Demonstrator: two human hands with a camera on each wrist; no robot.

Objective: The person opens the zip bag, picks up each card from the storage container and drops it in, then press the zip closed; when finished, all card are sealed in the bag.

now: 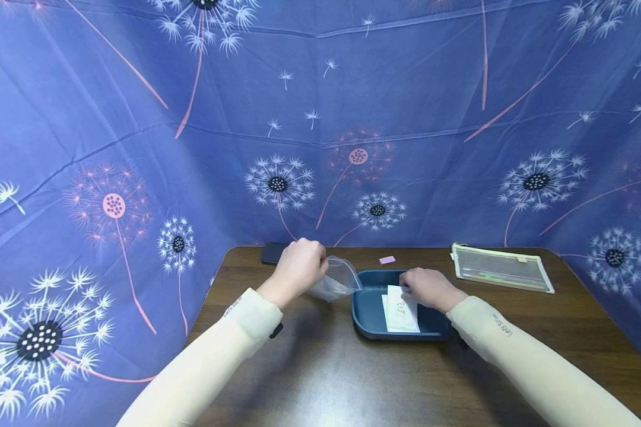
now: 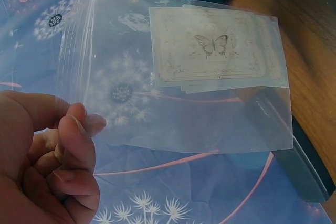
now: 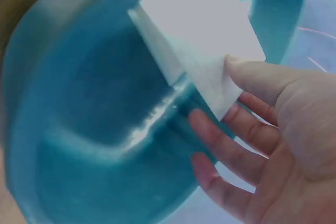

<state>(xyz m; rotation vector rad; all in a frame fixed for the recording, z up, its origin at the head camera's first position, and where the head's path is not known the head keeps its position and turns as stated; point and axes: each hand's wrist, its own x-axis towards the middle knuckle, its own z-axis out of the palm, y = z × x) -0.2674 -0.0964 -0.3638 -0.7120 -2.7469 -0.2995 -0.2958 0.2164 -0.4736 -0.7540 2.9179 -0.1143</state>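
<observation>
My left hand (image 1: 301, 265) pinches a clear zip-lock bag (image 2: 142, 121) at its corner by the zip edge. Inside the bag lie several pale paper cards (image 2: 210, 48), the front one printed with a butterfly. Over the dark blue-green tray (image 1: 359, 320), my right hand (image 1: 426, 286) holds a white card (image 3: 202, 19) between thumb and fingers. This card bears handwriting in the head view and overlaps another white card (image 3: 155, 45) below it. The bag's open edge is close to the tray's left rim.
Behind the left hand, a dark flat object (image 1: 272, 253) lies at the table's back edge. A small pink piece (image 1: 387, 260) sits behind the tray. At the back right is a yellow-edged mesh zip pouch (image 1: 502, 268) with pens inside. Dandelion-patterned cloth (image 1: 320, 118) hangs around the wooden table (image 1: 310, 373).
</observation>
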